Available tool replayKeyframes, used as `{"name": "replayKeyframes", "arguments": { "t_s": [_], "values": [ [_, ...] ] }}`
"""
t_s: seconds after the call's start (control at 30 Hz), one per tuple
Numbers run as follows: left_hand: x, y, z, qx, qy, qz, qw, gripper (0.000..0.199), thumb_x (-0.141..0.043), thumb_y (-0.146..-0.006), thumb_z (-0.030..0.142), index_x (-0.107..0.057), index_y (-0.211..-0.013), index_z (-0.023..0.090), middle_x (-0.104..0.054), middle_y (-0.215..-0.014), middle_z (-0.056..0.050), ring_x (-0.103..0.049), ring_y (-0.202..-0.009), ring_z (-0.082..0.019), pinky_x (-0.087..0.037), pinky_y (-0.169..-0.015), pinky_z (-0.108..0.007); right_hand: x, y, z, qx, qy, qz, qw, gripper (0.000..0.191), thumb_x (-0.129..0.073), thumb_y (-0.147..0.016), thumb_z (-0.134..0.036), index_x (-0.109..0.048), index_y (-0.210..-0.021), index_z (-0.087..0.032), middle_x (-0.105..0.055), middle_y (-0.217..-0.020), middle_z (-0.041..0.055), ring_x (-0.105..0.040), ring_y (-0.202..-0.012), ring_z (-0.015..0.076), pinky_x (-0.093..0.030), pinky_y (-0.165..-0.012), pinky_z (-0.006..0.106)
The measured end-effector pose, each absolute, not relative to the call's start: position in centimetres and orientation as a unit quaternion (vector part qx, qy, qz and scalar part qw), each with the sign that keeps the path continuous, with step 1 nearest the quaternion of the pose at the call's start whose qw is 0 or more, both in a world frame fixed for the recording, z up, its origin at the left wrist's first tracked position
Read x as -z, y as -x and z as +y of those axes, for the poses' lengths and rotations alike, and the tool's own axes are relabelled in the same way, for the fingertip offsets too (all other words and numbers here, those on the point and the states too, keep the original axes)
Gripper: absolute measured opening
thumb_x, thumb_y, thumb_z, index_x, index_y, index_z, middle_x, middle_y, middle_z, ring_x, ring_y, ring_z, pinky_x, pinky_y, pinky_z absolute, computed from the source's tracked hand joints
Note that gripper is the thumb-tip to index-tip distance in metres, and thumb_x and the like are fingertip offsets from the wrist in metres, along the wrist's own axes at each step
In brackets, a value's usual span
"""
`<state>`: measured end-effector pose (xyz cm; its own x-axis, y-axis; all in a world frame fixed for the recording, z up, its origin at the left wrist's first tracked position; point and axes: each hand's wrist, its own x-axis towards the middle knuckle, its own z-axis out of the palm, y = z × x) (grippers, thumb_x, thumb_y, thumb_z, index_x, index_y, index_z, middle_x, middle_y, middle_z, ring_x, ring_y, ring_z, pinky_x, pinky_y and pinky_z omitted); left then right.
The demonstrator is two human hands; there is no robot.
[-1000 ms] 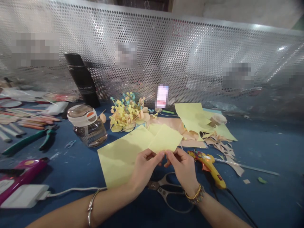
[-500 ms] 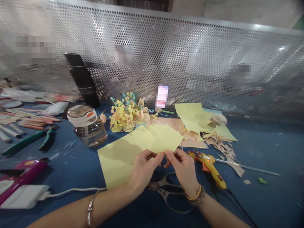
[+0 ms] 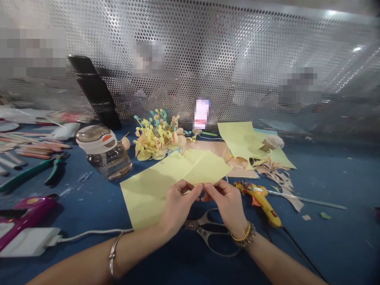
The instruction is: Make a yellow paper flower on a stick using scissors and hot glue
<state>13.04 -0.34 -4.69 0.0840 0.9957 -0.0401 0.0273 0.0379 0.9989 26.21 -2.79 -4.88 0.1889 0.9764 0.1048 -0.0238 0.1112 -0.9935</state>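
Between them, my left hand (image 3: 181, 204) and my right hand (image 3: 228, 202) pinch the near edge of a small yellow paper piece (image 3: 206, 168), thumbs almost touching. Under and left of it lies a larger yellow sheet (image 3: 148, 190), partly beneath my left forearm. Metal-handled scissors (image 3: 208, 231) rest on the blue table below my hands, their blades hidden. To the right of my right hand is a yellow glue gun (image 3: 267, 206) with a clear stick in its back. A bunch of yellow, blue and peach paper flowers (image 3: 157, 136) sits behind the sheet.
A glass jar (image 3: 108, 154), black bottle (image 3: 95, 93) and green pliers (image 3: 55, 170) are at the left, with a white adapter (image 3: 32, 241) nearer. Paper scraps (image 3: 279, 174) lie right. A lit phone (image 3: 202, 114) leans against the perforated metal screen (image 3: 237, 59).
The camera view has shifted slightly, so most things sit a little higher in the picture. The small yellow paper's right side has bent slightly; both hands keep their pinch on it.
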Motion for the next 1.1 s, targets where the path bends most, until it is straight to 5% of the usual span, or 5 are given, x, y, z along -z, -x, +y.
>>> {"name": "replayKeyframes", "arguments": {
  "t_s": [0.7, 1.1],
  "values": [
    [4.35, -13.1, -0.56, -0.488, -0.523, 0.438, 0.544, 0.017, -0.069, -0.074, 0.033, -0.074, -0.082, 0.018, -0.073, -0.072, -0.001, -0.063, -0.064, -0.014, -0.047, -0.057, -0.02, 4.91, -25.87, -2.8, -0.412, 0.512, -0.445, 0.609, 0.022, -0.068, -0.078, -0.034, -0.063, -0.064, -0.018, -0.062, -0.052, -0.0042, -0.059, -0.044, 0.0091, -0.048, -0.046, 0.019],
    [4.01, -13.15, -0.52, -0.472, -0.525, 0.467, 0.532, 0.018, -0.068, -0.074, 0.034, -0.071, -0.068, 0.016, -0.067, -0.059, 0.001, -0.059, -0.057, -0.012, -0.046, -0.054, -0.02, 5.02, -25.96, -2.63, -0.416, 0.51, -0.443, 0.609, 0.017, -0.068, -0.078, -0.032, -0.068, -0.067, -0.018, -0.064, -0.054, -0.0036, -0.056, -0.044, 0.0087, -0.049, -0.047, 0.02]
  ]
}}
